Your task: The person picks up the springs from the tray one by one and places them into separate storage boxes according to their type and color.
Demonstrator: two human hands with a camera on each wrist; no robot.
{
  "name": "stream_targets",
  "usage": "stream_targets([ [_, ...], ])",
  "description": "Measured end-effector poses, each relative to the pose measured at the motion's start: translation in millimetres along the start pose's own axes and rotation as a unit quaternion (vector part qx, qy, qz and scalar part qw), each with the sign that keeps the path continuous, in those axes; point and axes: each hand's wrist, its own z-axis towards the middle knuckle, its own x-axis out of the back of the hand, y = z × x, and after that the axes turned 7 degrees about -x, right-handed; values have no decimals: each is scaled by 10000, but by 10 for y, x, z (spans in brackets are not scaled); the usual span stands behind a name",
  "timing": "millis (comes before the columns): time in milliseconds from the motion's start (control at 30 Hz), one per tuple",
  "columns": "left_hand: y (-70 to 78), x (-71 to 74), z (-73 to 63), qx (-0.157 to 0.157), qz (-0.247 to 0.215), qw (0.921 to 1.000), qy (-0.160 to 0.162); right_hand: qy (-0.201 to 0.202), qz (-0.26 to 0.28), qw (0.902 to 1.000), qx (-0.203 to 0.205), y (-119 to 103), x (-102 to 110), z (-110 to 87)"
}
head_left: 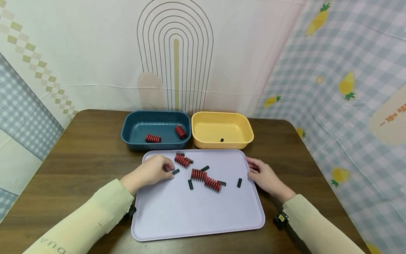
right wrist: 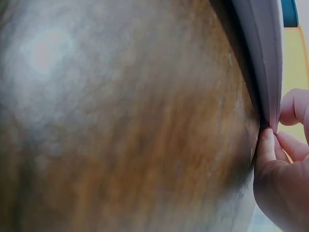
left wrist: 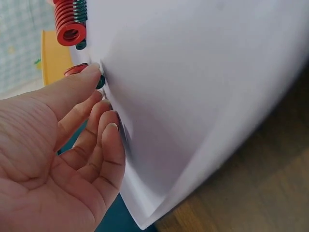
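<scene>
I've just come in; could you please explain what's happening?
A person's left hand is at a small dark green coil spring on the lavender rectangular tray, whose rim the right hand grips. Two red coil springs lie in the blue plastic bin, a small dark piece in the yellow plastic bin. More springs dot the tray.

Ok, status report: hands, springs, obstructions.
Left hand at small dark spring, grip unclear. Right hand pinching tray rim. Red springs nearby, nothing visibly blocking.

Dark spring (head_left: 175, 171) on lavender tray (head_left: 196, 215)
</scene>
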Motion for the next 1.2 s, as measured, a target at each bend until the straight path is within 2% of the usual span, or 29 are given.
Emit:
stream_targets([
  [300,25,8,2,55,177,9998,-25,20,32,10000,60,11,6,-12],
  [567,7,22,3,29,244,9996,160,6,97,10000,-21,-46,5,-41],
  [800,62,88,60,-82,27,9994,334,-59,23,10000,-3,-304,18,-198],
  [933,140,124,132,57,-242,9990,374,-86,42,10000,-14,-318,24,-223],
  [1000,181,137,169,169,-382,9977,530,-95,117,9999,-6,-248,21,-178],
  [1067,224,153,206,232,-587,9946,826,-77,148,9999,39,-149,15,-112],
  [1200,294,189,276,178,-1065,9828,1501,4,108,9998,155,14,2,-4],
])
